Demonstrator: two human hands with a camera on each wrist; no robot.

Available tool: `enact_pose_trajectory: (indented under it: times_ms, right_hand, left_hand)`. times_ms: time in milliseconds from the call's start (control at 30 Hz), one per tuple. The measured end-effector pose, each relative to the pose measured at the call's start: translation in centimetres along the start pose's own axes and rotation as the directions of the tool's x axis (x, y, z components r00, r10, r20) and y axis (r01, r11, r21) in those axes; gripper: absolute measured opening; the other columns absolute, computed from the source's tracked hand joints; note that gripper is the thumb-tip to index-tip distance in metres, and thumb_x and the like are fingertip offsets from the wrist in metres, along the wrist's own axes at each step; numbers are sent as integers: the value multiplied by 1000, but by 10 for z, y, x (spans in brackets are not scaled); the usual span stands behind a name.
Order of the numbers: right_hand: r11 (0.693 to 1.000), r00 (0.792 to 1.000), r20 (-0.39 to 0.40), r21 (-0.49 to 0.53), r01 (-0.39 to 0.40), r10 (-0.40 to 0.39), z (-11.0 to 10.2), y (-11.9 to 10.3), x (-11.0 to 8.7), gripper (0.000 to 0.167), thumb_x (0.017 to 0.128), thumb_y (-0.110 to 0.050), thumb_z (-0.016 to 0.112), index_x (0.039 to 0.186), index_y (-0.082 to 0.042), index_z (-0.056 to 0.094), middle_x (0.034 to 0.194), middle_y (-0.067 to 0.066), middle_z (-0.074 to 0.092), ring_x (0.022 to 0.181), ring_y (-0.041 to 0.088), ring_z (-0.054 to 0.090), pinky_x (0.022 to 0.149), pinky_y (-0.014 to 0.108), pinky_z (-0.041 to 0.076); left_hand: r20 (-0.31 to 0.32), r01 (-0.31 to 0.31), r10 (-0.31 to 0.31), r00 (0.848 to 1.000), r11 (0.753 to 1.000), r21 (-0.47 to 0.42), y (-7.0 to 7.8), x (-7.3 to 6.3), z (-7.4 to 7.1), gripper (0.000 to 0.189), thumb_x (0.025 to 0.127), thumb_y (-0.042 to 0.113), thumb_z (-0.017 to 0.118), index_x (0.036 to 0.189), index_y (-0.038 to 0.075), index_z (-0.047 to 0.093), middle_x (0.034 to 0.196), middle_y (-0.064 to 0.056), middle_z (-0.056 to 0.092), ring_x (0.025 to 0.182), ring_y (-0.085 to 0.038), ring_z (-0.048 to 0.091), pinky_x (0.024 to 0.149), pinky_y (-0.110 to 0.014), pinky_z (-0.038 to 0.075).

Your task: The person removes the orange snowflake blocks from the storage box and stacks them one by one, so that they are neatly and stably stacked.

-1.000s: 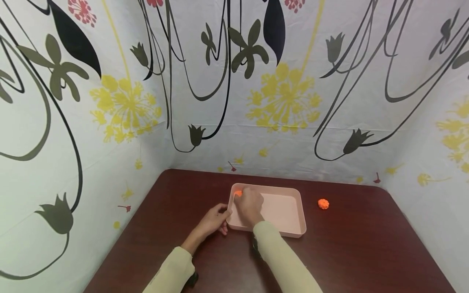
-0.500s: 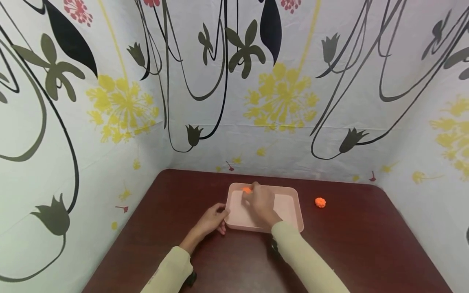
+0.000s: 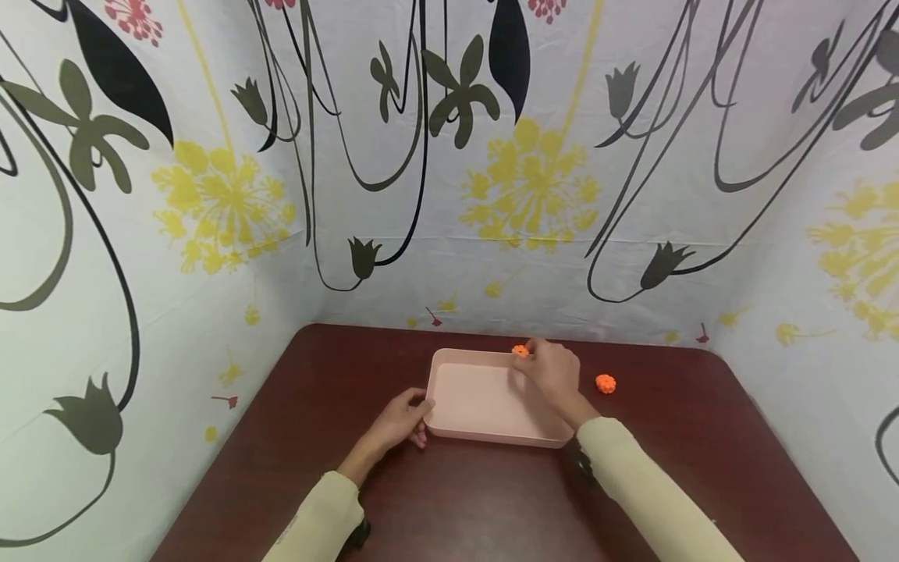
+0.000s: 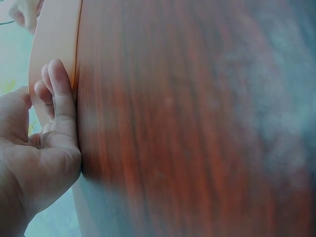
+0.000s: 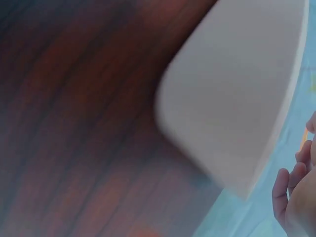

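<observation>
A shallow pink rectangular tray [image 3: 470, 398] lies on the dark table. My left hand [image 3: 396, 423] holds its left end, with the thumb at the rim and the fingers against the outer wall, as the left wrist view also shows. Over the tray's far right part, my right hand [image 3: 555, 373] pinches a small orange lobed piece [image 3: 520, 351], like a tiny pumpkin or flower head. A similar orange piece [image 3: 605, 383] sits on the table to the right of the tray. In the right wrist view the right hand [image 5: 301, 197] shows only at the edge, its grip mostly hidden.
The reddish-brown table [image 3: 463, 499] stretches in front of and around the tray. White cloth [image 3: 449, 211] printed with flowers and stems hangs behind the table and along both sides.
My right hand has carried the orange piece from the tray's left end to its far right side, and higher. The left hand keeps its hold on the tray. The view has shifted slightly.
</observation>
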State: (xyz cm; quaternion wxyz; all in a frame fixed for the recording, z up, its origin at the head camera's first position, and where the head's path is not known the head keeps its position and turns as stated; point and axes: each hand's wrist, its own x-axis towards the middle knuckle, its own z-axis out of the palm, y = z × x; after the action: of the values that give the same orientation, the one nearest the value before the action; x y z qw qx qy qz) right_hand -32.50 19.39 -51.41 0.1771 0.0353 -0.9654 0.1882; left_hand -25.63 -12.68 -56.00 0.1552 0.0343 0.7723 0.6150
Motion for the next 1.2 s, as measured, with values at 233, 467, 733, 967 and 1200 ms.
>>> enact_pose_trajectory:
  times_ms: [233,467,733,967,1200]
  right_hand:
    - [999,998,-33,4,-50,50,-15,38,-12,49,86,-54,83,106,-10,74,68,3,68,58,21,59,50,34,42]
    - [996,988,-125,-4,-88,87,-19,73,-23,43,88,-45,82,107,-7,75,58,1,62,49,20,51,44,31,34]
    - [984,979,-116,-46,-172,165,-29,109,-40,40,87,-40,79,105,-6,72,68,10,68,52,25,55,44,36,38]
    - [983,982,-109,-77,-164,155,-38,132,-48,39,88,-41,76,104,-5,73,72,14,70,53,26,55,45,38,40]
    - [981,985,-32,-93,-170,168,-45,142,-53,45,89,-48,78,103,-5,73,76,14,71,57,27,58,47,39,42]
  left_hand:
    - [-4,1,-1,1000,1000,-2,2,-2,1,55,108,29,60,151,-1,47,69,-4,58,55,-16,64,56,-36,65]
    - [-5,-5,5,1000,1000,-7,2,-1,0,55,108,28,60,151,-2,46,69,-5,58,55,-15,65,56,-36,65]
    - [-3,-2,2,1000,1000,-1,3,-3,1,56,108,29,60,151,-3,45,69,-4,58,55,-15,64,55,-35,64]
    - [-2,-4,4,1000,1000,-3,3,-4,2,57,108,30,61,152,-2,45,69,-4,58,55,-15,64,56,-36,65]
    - [-2,-12,12,1000,1000,-3,2,-3,2,56,108,30,60,151,-3,45,68,-4,58,54,-15,64,55,-35,64]
